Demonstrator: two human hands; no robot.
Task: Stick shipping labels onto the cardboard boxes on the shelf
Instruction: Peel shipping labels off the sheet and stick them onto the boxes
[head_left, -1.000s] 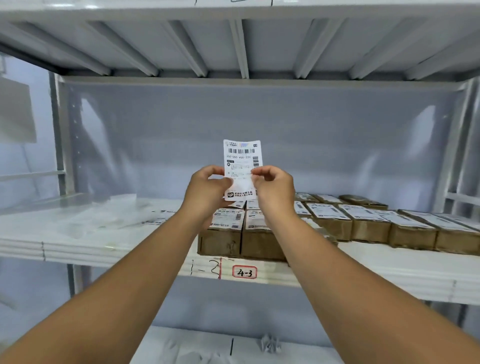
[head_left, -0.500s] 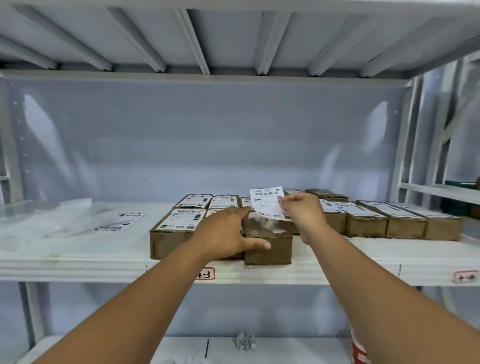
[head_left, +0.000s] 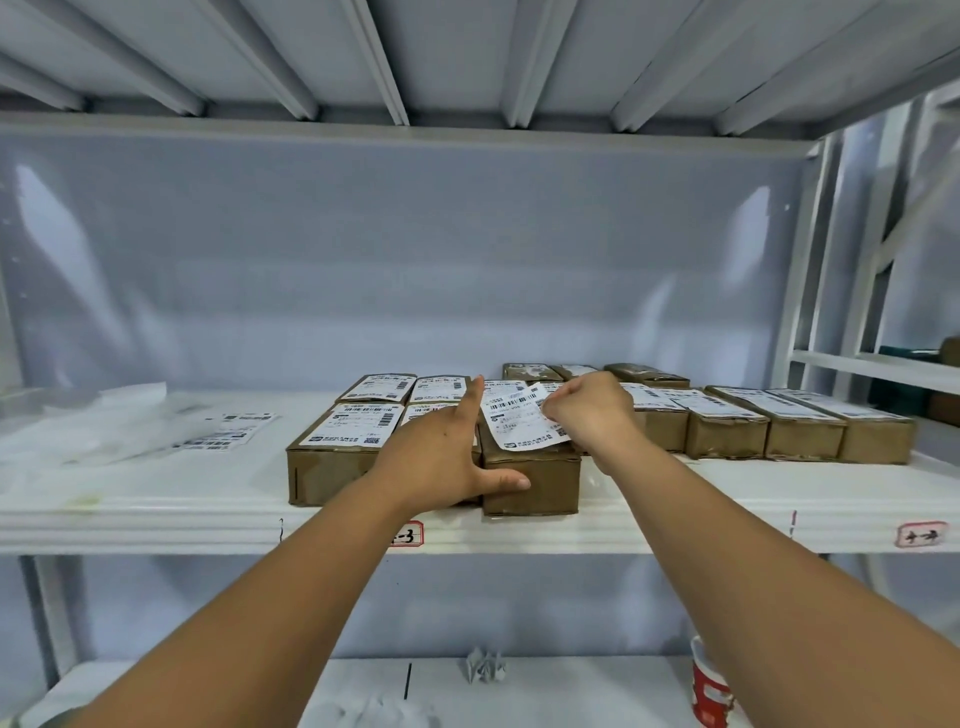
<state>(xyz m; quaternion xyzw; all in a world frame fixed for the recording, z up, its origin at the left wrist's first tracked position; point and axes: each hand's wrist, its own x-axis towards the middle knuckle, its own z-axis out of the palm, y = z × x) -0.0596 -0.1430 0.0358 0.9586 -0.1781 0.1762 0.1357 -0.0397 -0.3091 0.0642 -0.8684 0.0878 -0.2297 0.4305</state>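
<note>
The person's right hand (head_left: 592, 415) pinched the right edge of a white shipping label (head_left: 524, 422) between curled fingers. The label lay slanted over the top of a brown cardboard box (head_left: 532, 480) at the front of the white shelf (head_left: 156, 501). It cannot be told if the label was stuck down all the way.

The left hand (head_left: 447, 462) rested against the left side of that same box. Its fingers were straight and pointed toward the back of the shelf, and its thumb lay flat across the box's front. It did not grip anything.

Just left of this box sat another box (head_left: 332, 467) with a label on top. A row of labelled boxes (head_left: 727, 434) stood to the right. Some loose labels (head_left: 231, 436) lay on the left part of the shelf, well apart from the boxes.

On the lower shelf sat a crumpled paper ball (head_left: 485, 667) and a red cup (head_left: 709, 688).
</note>
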